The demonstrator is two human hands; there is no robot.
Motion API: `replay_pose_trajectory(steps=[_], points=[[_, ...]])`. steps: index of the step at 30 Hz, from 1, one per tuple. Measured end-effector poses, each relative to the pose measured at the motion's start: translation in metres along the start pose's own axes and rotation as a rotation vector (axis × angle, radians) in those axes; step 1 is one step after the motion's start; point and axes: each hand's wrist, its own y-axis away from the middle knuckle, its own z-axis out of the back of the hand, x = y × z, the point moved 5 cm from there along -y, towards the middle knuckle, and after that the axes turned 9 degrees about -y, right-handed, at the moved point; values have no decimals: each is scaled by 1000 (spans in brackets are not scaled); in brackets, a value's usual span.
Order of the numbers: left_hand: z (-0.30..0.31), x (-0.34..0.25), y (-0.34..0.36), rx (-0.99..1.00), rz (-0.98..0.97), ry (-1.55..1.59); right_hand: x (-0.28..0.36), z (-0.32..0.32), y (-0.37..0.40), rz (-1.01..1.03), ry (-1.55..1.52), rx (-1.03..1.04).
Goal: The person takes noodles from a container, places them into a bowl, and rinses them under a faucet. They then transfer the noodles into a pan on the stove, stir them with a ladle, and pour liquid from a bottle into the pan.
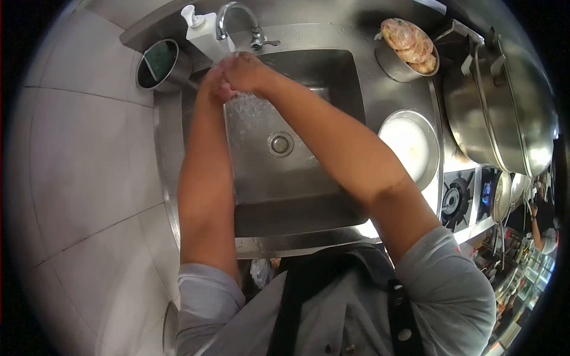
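Water runs from the chrome faucet (233,18) over both my hands, which are together at the far left corner of the metal sink (297,196). My right hand (246,72) lies over my left hand (218,83), and they press against each other. Splashing water blurs the fingers, so I cannot make out how they are bent or whether anything is between them. Below them, water spreads toward the drain (280,143). Just behind my hands stands a white pump bottle (205,34).
Left of the faucet, a metal container (168,77) holds a green scouring pad (159,60). To the right are a metal pot (396,66) with bagged food (408,40), a bowl of white liquid (407,142), a large steel pot (499,107) and a gas burner (455,199). Another person (543,234) is far right.
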Motion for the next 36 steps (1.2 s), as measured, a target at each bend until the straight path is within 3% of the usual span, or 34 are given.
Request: replay_pose_trajectory(steps=[2, 3, 4, 5, 6, 7, 8, 9, 10, 12, 14, 15, 17, 19, 21, 23, 24, 25, 27, 28, 29, 32, 34, 35, 36], points=[[20, 18, -28, 53, 37, 30, 4, 21, 1, -72, 39, 175], [24, 25, -38, 101, 74, 64, -13, -5, -9, -74, 42, 171], [15, 14, -23, 105, 73, 61, -51, -48, -26, -239, -556, -43], [13, -14, 7, -152, -44, -487, -64, -52, -25, -328, -853, -145], [4, -36, 27, -335, -140, -553, -75, -54, -24, -393, -1151, -281], [-4, -57, 48, -528, -221, -628, -47, -19, -12, -137, -542, -129], [-11, -64, 57, -616, -264, -218, -21, -5, 2, 106, 74, 24], [-23, -76, 67, -597, -273, -216, -18, -12, 7, 95, 90, 17], [-36, -88, 77, -546, -332, -257, -34, -29, 10, -152, -449, -127], [-52, -96, 82, -470, -402, -291, -58, -77, 20, -350, -899, -371], [-59, -95, 73, -308, -477, -264, -51, -68, 37, -397, -815, -433], [-62, -98, 74, -319, -522, -318, -41, -48, 53, -496, -816, -412], [-70, -97, 79, -387, -595, -465, -34, -44, 86, -444, -849, -465], [-95, -102, 88, -418, -632, -562, -24, -50, 132, -562, -599, -99], [-128, -106, 101, -503, -507, -853, -26, -94, 174, -568, -515, 209], [-137, -99, 93, -433, -582, -807, -15, -108, 217, -569, -373, 120], [-137, -91, 86, -384, -642, -764, -4, -87, 235, -653, -451, 214], [-125, -72, 71, -362, -582, -507, 6, -61, 253, -733, -527, 306], [-110, -17, 56, -445, -457, -666, 14, -63, 290, -530, -529, 434], [-99, 25, 37, -286, -422, -888, 13, -68, 314, -482, -549, 404], [-139, 49, 62, -298, -270, -717, 11, -68, 335, -430, -567, 373], [-218, 109, 85, -68, -341, -817, 28, 2, 373, -451, -550, 349], [-273, 109, 99, 8, -392, -828, 32, 34, 397, -399, -490, -97], [-299, 101, 104, 38, -534, -887, 35, 52, 406, -391, -486, -102], [-322, 97, 104, 90, -607, -942, 30, 68, 419, -665, -538, 14]])
